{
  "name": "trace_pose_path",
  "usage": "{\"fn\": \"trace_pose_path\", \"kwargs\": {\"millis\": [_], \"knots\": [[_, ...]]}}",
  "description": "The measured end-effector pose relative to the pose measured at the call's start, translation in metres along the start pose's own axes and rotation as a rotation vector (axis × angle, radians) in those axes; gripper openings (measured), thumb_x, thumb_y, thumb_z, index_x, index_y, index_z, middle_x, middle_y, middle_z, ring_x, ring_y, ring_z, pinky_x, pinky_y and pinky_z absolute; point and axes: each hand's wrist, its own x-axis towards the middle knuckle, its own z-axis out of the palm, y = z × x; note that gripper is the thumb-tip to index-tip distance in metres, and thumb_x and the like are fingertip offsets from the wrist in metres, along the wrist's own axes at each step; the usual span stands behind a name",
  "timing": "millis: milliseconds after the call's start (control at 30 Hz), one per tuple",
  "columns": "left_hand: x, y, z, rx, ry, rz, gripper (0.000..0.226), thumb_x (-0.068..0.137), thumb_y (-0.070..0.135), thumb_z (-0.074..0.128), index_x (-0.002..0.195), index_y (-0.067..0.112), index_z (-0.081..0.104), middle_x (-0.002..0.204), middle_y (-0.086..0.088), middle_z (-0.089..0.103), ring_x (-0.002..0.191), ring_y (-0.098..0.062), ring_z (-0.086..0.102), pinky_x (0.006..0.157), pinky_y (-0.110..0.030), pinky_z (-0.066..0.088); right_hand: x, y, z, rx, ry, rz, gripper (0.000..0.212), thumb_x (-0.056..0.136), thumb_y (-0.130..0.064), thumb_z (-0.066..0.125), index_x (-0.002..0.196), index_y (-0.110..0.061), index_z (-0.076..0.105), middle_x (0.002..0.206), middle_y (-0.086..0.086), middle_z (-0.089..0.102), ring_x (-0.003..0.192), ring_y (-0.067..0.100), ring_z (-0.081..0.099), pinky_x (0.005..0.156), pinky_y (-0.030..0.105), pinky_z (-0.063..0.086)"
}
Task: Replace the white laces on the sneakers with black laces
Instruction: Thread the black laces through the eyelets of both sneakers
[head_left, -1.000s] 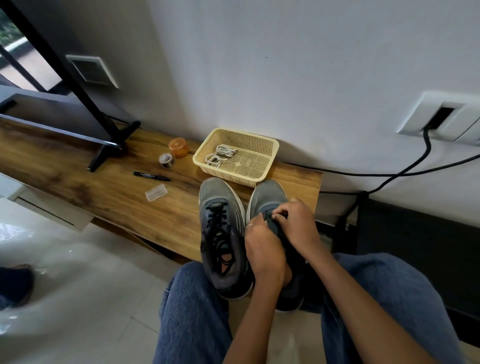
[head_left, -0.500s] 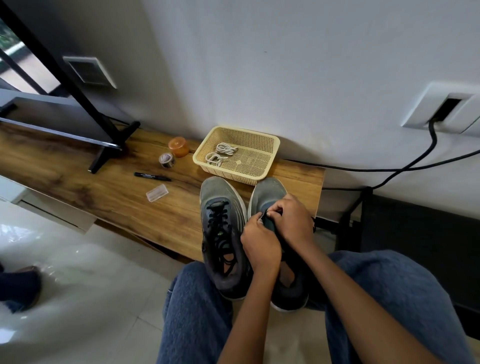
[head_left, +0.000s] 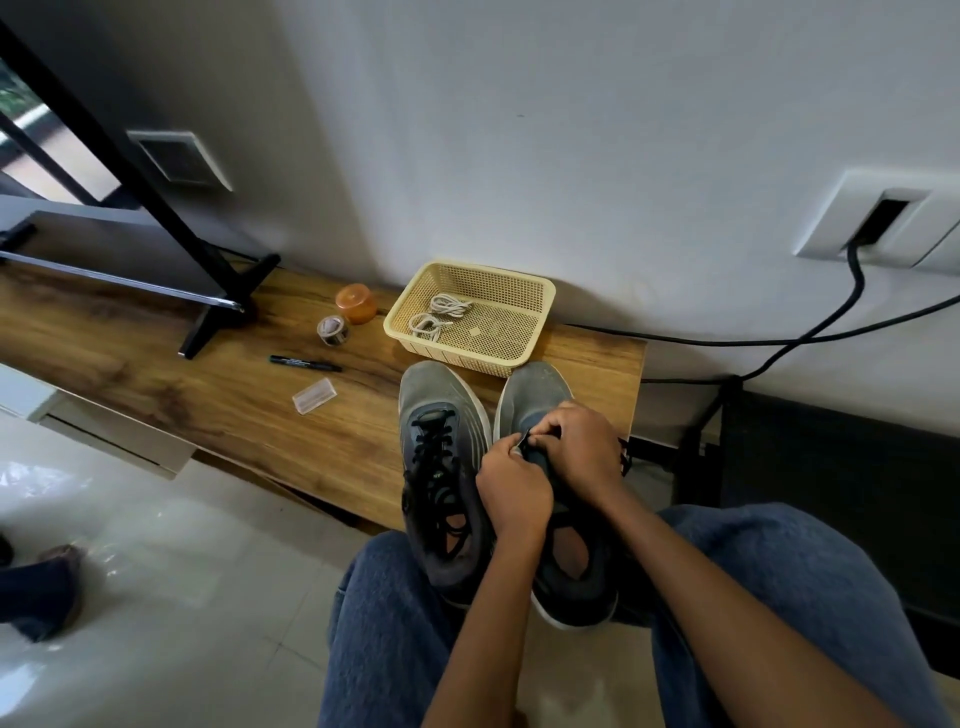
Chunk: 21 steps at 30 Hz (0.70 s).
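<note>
Risk: the black lace (head_left: 521, 441) could slip out of the pinch or miss an eyelet, because both hands crowded the lower throat of the right sneaker (head_left: 540, 410) and hid it. Left hand (head_left: 514, 493) was curled, fingertips pinching the lace. Right hand (head_left: 582, 452) was curled too, apparently gripping the lace or tongue; the view was unclear. Left sneaker (head_left: 441, 467) sat already laced black; white laces (head_left: 439, 314) lay in the basket (head_left: 540, 306).
</note>
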Motion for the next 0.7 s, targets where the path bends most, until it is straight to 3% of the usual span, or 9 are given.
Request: {"fn": "trace_pose_path", "kwargs": {"millis": [333, 533, 633, 700], "knots": [[-0.010, -0.005, 0.004, 0.062, 0.047, 0.114, 0.034, 0.101, 0.010, 0.039, 0.129, 0.011, 0.058, 0.123, -0.009, 0.064, 0.113, -0.021, 0.059, 0.087, -0.021, 0.041, -0.002, -0.010, -0.003, -0.271, -0.014, -0.087, 0.021, 0.093, -0.015, 0.053, 0.103, -0.016, 0.071, 0.106, 0.003, 0.066, 0.097, 0.020, 0.061, 0.078, 0.029, 0.045], [-0.014, -0.011, 0.007, 0.056, 0.061, 0.169, 0.032, 0.100, 0.011, 0.043, 0.127, 0.012, 0.059, 0.121, -0.006, 0.065, 0.111, -0.018, 0.059, 0.086, -0.017, 0.038, -0.003, -0.007, -0.001, -0.113, -0.005, -0.044, 0.013, 0.084, -0.010, 0.059, 0.091, -0.017, 0.068, 0.092, 0.006, 0.070, 0.086, 0.025, 0.064, 0.073, 0.035, 0.050], [-0.015, -0.009, 0.006, -0.019, 0.033, 0.125, 0.032, 0.100, 0.016, 0.045, 0.128, 0.014, 0.059, 0.121, -0.002, 0.064, 0.114, -0.016, 0.057, 0.090, -0.020, 0.040, -0.007, -0.008, -0.003, -0.010, 0.027, -0.054, 0.017, 0.081, -0.007, 0.061, 0.094, -0.018, 0.057, 0.085, 0.001, 0.069, 0.080, 0.023, 0.063, 0.070, 0.038, 0.050], [-0.013, -0.004, 0.001, -0.051, 0.010, 0.096, 0.033, 0.101, 0.021, 0.041, 0.129, 0.015, 0.056, 0.114, 0.003, 0.062, 0.110, -0.014, 0.055, 0.084, -0.019, 0.036, -0.010, -0.008, -0.004, 0.043, 0.043, -0.059, 0.021, 0.079, -0.007, 0.059, 0.093, -0.019, 0.049, 0.083, -0.003, 0.068, 0.076, 0.023, 0.061, 0.068, 0.038, 0.047]]}}
